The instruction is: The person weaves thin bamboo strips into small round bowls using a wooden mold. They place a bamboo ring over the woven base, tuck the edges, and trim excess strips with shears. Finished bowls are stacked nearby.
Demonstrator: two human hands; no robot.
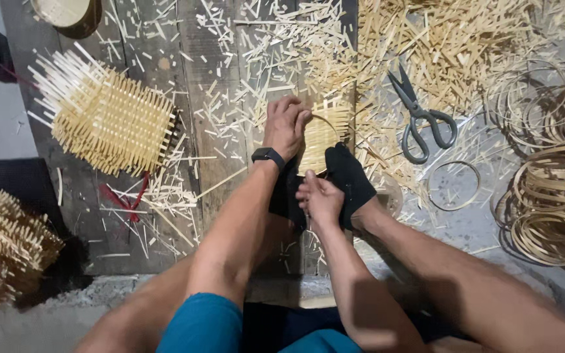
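The small woven bamboo basket [320,138] sits at centre, pinned between black-socked feet [350,180]. My left hand [286,124] curls over its far rim; my right hand [320,198] pinches the near edge. I'd press evenly, keeping the rim hoop seated. Scissors [420,117] lie right.

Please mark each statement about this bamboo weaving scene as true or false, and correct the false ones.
1. The left hand rests on the small woven piece. True.
2. The scissors are in the right hand. False: they lie on the floor, right of the woven piece.
3. A dark watch is on the left wrist. True.
4. The thin bamboo rings are piled on the left side. False: they lie on the right.
5. A larger woven mat lies to the left of the hands. True.
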